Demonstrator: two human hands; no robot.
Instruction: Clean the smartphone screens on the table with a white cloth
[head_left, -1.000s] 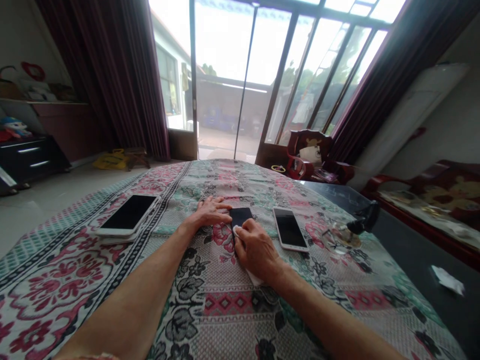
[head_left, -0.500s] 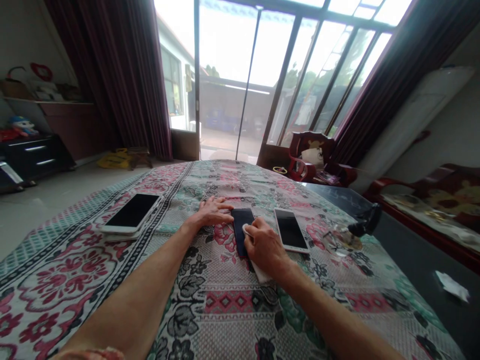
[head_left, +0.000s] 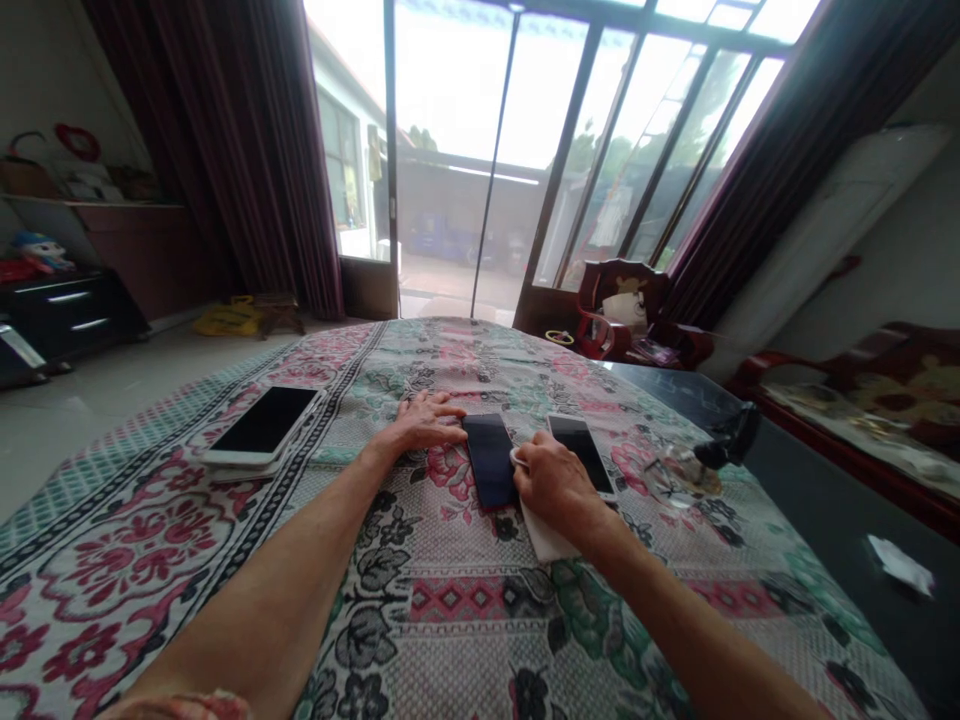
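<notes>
Lying flat with its black screen up, the dark phone (head_left: pixel 489 458) sits in the middle of the table (head_left: pixel 150 540), on a flowered cover (head_left: pixel 465 610). Its long axis runs from near to far, the near end swung slightly to the right. The left hand (head_left: pixel 424 425) rests open and flat on the cover at the phone's far left corner, fingertips touching its edge. The right hand (head_left: pixel 556 484) is curled shut around a white cloth (head_left: pixel 546 540), pressing a bunched corner against the phone's right edge while the rest trails toward the near side.

Just right of that hand lies a white phone (head_left: pixel 587 452), parallel to the dark one, its near left part hidden behind the knuckles. Farther right stands a clear glass piece (head_left: pixel 679 472). Well apart to the left lies a large phone (head_left: pixel 262 425), angled diagonally. A red armchair (head_left: pixel 621 305) stands beyond the table's far edge.
</notes>
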